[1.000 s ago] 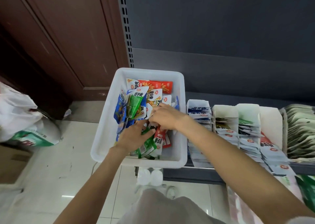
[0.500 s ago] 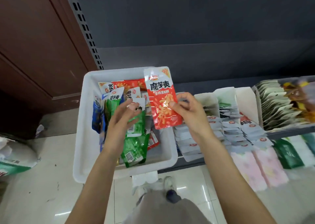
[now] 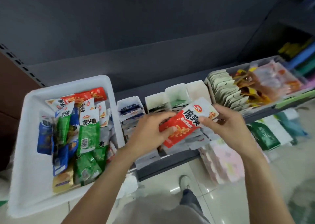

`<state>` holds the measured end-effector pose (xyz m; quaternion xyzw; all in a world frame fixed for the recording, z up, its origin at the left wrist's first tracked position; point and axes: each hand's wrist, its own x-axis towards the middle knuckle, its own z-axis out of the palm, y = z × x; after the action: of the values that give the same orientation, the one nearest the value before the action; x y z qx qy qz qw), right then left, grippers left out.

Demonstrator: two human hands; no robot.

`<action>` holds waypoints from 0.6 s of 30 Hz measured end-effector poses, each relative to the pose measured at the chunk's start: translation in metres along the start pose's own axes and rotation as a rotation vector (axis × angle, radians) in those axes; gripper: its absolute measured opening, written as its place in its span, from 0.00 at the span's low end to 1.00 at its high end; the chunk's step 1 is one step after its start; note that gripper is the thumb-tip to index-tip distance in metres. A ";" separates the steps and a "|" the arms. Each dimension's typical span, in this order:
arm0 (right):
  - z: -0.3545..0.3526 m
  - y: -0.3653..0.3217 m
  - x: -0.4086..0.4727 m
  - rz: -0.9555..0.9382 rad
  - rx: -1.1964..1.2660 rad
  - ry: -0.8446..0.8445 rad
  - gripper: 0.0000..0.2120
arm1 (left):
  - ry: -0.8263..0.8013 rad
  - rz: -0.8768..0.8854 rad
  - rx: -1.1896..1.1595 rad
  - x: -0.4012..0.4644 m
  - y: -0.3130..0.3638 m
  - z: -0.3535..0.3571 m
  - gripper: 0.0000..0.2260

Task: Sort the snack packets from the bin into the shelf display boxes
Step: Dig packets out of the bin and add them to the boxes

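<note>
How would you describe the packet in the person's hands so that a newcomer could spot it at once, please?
Start at the white bin on the left, then look right along the row of display boxes on the shelf. Above them, both the left hand and right hand hold the red packet. It alone is off the shelf, tilted, with a white top.
</note>
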<state>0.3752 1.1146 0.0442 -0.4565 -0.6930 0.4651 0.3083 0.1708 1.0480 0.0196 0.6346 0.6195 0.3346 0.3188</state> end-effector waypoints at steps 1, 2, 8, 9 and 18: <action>-0.016 0.006 0.003 0.002 0.002 -0.024 0.06 | 0.035 0.019 0.026 0.010 0.006 0.012 0.16; -0.030 0.013 0.008 -0.003 0.005 -0.026 0.04 | 0.095 0.041 0.031 0.021 0.013 0.024 0.16; -0.106 0.049 0.052 -0.088 0.031 0.198 0.08 | 0.478 -0.065 0.341 0.071 0.042 0.092 0.24; -0.114 0.054 0.061 -0.120 -0.046 0.218 0.07 | 0.493 -0.070 0.434 0.075 0.041 0.100 0.22; -0.099 0.053 0.133 -0.585 -0.729 -0.033 0.09 | -0.037 -0.345 0.996 0.090 0.045 0.155 0.25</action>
<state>0.4259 1.2814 0.0325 -0.3130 -0.9156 0.0919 0.2351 0.3247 1.1385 -0.0297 0.6036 0.7933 -0.0690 0.0397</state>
